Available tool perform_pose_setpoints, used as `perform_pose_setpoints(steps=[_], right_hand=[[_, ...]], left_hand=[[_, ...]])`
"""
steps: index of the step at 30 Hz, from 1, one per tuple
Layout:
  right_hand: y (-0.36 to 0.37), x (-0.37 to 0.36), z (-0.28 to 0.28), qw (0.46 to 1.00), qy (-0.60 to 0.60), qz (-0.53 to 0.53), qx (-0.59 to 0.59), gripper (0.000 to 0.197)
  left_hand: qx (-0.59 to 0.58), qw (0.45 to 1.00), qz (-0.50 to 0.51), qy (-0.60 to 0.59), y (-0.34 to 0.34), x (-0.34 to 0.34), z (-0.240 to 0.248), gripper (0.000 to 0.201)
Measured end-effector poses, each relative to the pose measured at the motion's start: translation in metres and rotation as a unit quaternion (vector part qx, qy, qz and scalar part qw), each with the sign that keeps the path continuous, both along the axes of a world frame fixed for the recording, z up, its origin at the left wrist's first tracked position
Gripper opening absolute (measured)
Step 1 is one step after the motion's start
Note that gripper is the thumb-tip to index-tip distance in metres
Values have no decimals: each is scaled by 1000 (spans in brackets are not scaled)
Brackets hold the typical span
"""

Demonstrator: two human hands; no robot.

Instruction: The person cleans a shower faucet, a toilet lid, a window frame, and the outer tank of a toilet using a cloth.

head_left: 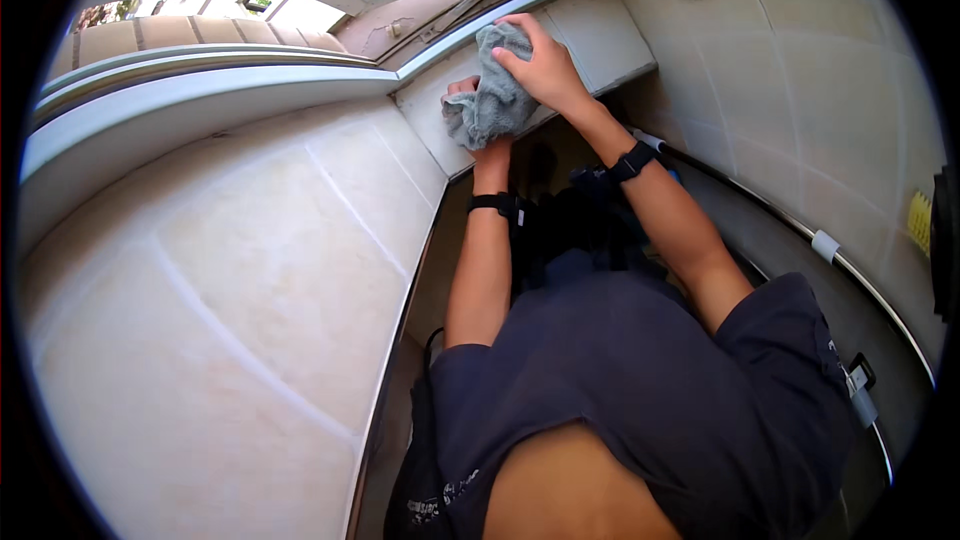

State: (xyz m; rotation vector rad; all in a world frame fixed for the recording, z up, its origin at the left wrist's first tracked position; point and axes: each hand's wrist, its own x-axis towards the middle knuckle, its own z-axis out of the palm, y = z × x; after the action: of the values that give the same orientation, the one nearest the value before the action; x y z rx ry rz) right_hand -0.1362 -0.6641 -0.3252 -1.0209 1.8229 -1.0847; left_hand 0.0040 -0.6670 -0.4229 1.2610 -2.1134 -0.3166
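A crumpled grey cloth [499,100] is bunched up between my two hands above the pale tiled window sill [590,35]. My left hand [463,87] is mostly covered by the cloth; only some curled fingertips and the wrist show, and it grips the cloth from below and the left. From the right, my right hand [548,65] is closed on the cloth's upper part, with the thumb and fingers pressed against it. Whether the cloth touches the sill cannot be made out.
An open white-framed window [385,75] lies just beyond my hands. Left is a tiled wall [270,240]; right is another tiled wall [800,110] with a metal rail [780,215] running along it. A yellow brush-like object [919,223] hangs at the far right.
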Motion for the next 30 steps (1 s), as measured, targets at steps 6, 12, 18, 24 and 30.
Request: perform_pose_setpoints(steps=[6,12,18,24,30], right_hand=[[39,5,-5,945,238,213,-67,71],[30,-3,-29,974,165,153,-33,45],[-35,10,8,989,-146,-18,-20,38],[-138,59,11,962,-252,16,101,42],[-188,89,-18,929,-324,-51,172,41]], left_hand=[[73,991,21,107,2,3,-17,23],[44,972,104,207,7,-7,-6,11],[68,991,80,86,4,0,2,11],[52,994,56,83,0,-2,0,8],[207,948,93,225,11,4,-59,17]])
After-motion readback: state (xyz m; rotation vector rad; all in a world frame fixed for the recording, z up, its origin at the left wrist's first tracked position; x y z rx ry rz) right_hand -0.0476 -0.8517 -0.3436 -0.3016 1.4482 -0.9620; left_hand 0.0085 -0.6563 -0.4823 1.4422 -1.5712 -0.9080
